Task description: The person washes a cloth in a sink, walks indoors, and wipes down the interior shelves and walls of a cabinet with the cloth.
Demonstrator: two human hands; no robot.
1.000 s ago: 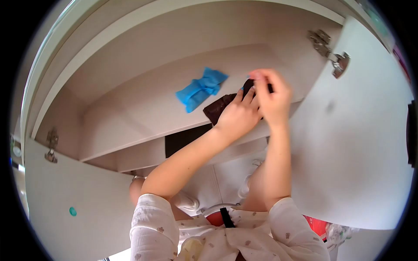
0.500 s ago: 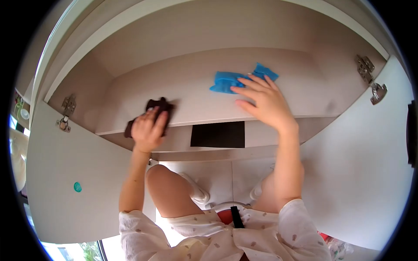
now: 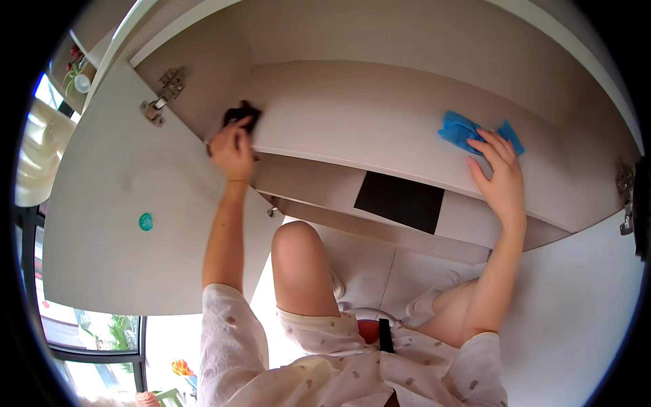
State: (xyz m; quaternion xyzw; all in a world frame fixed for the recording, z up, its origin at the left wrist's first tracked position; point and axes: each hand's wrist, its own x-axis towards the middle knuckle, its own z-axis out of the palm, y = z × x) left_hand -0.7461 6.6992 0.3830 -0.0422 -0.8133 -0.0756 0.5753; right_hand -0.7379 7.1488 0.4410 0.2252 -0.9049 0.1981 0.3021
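Observation:
My left hand (image 3: pixel 232 152) is closed on a dark brown cloth (image 3: pixel 245 112) at the left end of the cabinet shelf (image 3: pixel 352 112), beside the left side wall. The hand and cloth are slightly blurred, and part of the cloth is hidden by the fingers. On the right part of the same shelf lies a crumpled blue cloth (image 3: pixel 461 129). My right hand (image 3: pixel 505 176) rests with its fingers spread over the near side of this cloth, the thumb apart from the fingers.
White doors stand open on the left (image 3: pixel 102 217) and right (image 3: pixel 563 298), on metal hinges (image 3: pixel 154 112). Below the shelf is a black rectangular panel (image 3: pixel 400 201). My knee (image 3: pixel 298 251) is close to the cabinet's front. Windows and a plant (image 3: pixel 122 332) show at lower left.
The view has turned toward the left. My left hand has moved the dark cloth along the shelf to its left end. My right hand stays on the blue cloth.

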